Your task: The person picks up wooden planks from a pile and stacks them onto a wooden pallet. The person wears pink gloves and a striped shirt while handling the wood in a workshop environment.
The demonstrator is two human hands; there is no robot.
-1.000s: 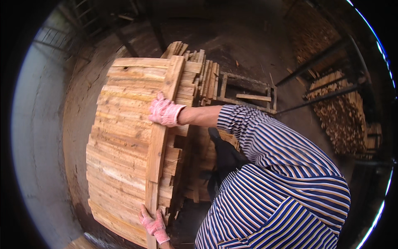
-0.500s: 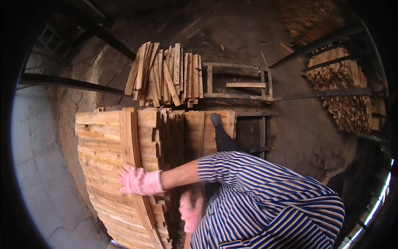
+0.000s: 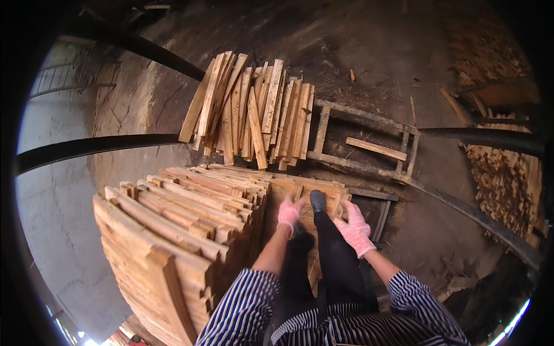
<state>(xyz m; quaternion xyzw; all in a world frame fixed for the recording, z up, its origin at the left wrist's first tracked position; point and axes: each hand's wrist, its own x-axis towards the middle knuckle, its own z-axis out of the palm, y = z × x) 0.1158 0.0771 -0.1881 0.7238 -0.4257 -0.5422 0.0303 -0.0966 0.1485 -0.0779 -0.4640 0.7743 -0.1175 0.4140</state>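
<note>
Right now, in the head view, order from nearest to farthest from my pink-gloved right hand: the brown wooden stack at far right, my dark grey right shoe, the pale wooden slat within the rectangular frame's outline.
1. Dark grey right shoe: ahead-left of the right hand.
2. Pale wooden slat: farther ahead.
3. Brown wooden stack: far right.

We find the light dim: the floor (image 3: 375, 52) sinks to dark brown around one o'clock, while the pale wall (image 3: 66, 242) between eight and nine looks brighter. A strip of white glare (image 3: 511, 323) burns at four o'clock (a smaller one near seven). Blur softens the left hand (image 3: 289, 212) and right hand (image 3: 354, 229); our fisheye bends the metal bar (image 3: 98, 145) at nine, inside a black rim.
</note>
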